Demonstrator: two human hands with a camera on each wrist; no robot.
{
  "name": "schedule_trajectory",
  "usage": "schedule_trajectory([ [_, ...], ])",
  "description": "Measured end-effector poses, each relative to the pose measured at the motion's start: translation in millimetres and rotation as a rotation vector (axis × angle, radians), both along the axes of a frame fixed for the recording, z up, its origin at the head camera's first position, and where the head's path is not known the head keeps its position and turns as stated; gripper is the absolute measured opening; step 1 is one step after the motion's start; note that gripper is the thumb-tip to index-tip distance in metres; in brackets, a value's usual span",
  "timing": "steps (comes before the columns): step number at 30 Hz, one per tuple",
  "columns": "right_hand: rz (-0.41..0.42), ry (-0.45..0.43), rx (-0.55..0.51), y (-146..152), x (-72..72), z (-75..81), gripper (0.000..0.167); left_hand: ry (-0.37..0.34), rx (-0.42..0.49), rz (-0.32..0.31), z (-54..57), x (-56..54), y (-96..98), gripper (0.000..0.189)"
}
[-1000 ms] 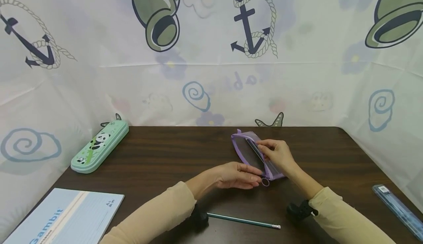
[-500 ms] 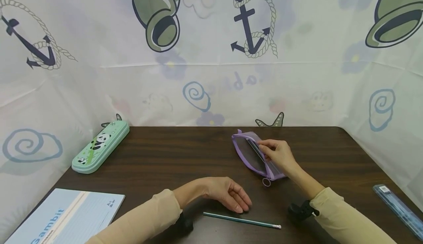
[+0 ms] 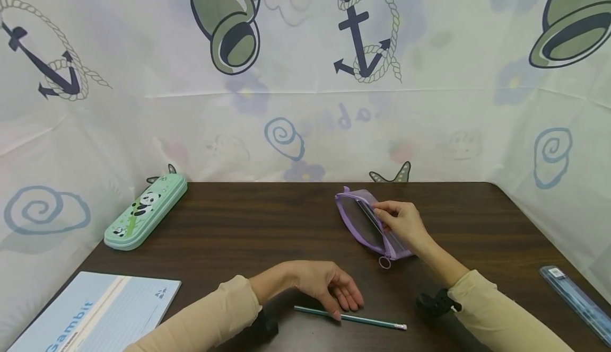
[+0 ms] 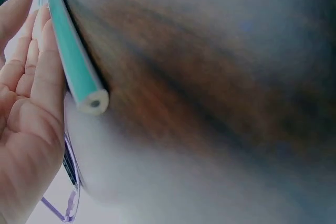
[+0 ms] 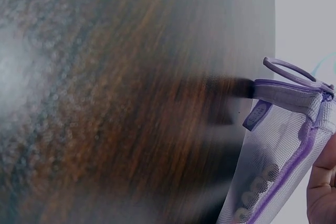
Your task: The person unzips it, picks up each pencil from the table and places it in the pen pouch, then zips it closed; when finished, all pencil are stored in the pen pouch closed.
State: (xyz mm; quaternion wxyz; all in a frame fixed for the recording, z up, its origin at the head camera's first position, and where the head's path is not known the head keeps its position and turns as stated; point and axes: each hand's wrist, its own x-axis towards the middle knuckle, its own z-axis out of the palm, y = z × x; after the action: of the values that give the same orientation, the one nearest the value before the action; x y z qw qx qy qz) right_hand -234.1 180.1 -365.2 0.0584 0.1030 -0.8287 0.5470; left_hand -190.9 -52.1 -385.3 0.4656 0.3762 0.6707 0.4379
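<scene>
A green pencil (image 3: 369, 320) with a white eraser end lies on the table. My left hand (image 3: 324, 284) hovers right over it, thumb tip at the shaft and fingers loosely bent. The left wrist view shows the pencil's flat unsharpened end (image 4: 93, 102) alongside the palm (image 4: 31, 124); I cannot tell whether the thumb touches it. Farther back, my right hand (image 3: 402, 221) pinches the upper edge of a purple mesh pencil pouch (image 3: 355, 219), whose zipper gapes. Several pencils (image 5: 257, 192) show through the mesh in the right wrist view.
A mint pencil case (image 3: 145, 211) with pandas stands at the left rear. A blue notebook (image 3: 105, 309) lies at the front left. Along the right edge lies a long blue clear package (image 3: 577, 301). Printed cloth walls surround the dark wooden table (image 3: 248, 214).
My left hand has let go of the pouch's zipper end and come down toward me to the green pencil, its thumb now at the shaft. The right hand stays on the pouch.
</scene>
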Motion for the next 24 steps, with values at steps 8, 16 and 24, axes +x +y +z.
schedule_trajectory([
  [8,-0.003,-0.016,-0.001,-0.9,0.0,1.6,0.024,0.027,0.007,-0.045,-0.5,-0.7,0.2,0.045],
  [16,0.000,-0.011,0.005,-1.3,1.3,1.9,0.023,0.130,-0.020,-0.024,0.3,1.8,2.7,0.038],
  [24,0.008,-0.008,0.002,-2.5,1.3,1.2,0.022,0.227,-0.012,-0.010,1.8,4.7,4.8,0.027],
])
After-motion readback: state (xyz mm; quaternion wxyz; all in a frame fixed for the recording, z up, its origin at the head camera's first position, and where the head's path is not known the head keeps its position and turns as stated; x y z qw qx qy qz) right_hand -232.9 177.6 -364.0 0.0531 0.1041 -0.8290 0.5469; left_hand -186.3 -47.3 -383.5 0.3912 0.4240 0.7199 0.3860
